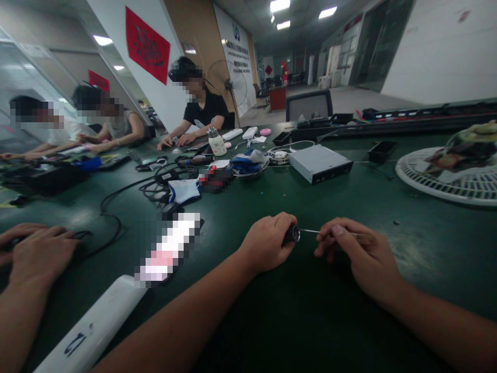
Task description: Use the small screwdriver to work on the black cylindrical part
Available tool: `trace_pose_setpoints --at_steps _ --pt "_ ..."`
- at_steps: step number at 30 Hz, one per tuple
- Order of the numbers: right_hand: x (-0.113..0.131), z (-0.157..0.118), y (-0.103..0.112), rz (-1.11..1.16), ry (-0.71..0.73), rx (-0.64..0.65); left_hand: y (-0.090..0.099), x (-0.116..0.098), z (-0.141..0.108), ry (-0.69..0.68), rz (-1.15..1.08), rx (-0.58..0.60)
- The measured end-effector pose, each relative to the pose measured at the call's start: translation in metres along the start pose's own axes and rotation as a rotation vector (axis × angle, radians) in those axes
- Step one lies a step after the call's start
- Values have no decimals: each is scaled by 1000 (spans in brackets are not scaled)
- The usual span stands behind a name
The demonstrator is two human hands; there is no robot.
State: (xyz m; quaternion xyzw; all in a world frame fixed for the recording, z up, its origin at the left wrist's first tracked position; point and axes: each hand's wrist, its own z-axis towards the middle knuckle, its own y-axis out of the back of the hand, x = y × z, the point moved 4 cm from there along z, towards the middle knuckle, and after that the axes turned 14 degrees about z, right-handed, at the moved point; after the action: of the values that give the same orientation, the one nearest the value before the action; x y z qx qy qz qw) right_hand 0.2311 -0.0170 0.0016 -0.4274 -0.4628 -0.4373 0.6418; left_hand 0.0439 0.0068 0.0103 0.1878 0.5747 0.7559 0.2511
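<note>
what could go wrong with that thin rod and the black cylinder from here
The thin metal rod, pinched by the right hand, might slip and roll away on the dark green table, where it could be hard to spot. It meets the black cylinder held in the left hand, so a slip could perhaps jab those fingers.

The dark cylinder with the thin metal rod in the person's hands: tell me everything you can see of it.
The dark cylinder is short and looks like black plastic or metal, with a shiny ring at its end. The left hand wraps around it. A thin, shiny metal rod runs roughly level from that end to the right hand, whose thumb and fingers pinch it, hiding its far end. The piece is over the dark green tabletop. Its exact purpose cannot be told.
</note>
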Motion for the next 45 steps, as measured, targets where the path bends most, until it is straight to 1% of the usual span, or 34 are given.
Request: trace_pose_setpoints --at_steps 2,4,6,9,11,13,18,20,22,25,31,36,38,42,45 --pt "1 -1 -1 24 1 41 0 0 0 -1 2 -4" --pt "3 -2 -3 28 -1 53 0 0 0 -13 5 -7" --pt "4 -2 -3 8 -14 24 1 -1 0 -27 5 -9" --pt "3 -1 -1 -31 -38 -52 0 -2 0 -30 2 -6" --pt "2 0 0 -33 -36 -75 0 -1 -1 -26 -2 -5" --pt "2 0 0 -15 -22 -62 0 -1 -1 -22 -5 -8" --pt "5 -1 -3 11 -12 22 0 0 -1 -17 -10 -15" --pt "5 -1 -2 -16 -21 3 0 -1 -1 -16 -7 -15" --pt "4 0 0 -43 -28 -50 0 -1 -1 -13 0 -16" --pt "2 1 2 -32 -26 -95 1 0 -1 -5 0 -19" --pt "4 1 -2 0 -9 2 0 0 -1 -10 -9 -26" --pt "1 1 1 -40 -32 -65 -1 0 -1 -26 -9 -30" --pt "1 1 1 -8 -27 -49 -1 0 -1 -24 -11 -32" --pt "2 1 -3 28 -29 27 -1 0 -1 -17 0 -34" --pt "2 0 -1 -21 -24 -14 0 0 -1 -29 -6 -28"
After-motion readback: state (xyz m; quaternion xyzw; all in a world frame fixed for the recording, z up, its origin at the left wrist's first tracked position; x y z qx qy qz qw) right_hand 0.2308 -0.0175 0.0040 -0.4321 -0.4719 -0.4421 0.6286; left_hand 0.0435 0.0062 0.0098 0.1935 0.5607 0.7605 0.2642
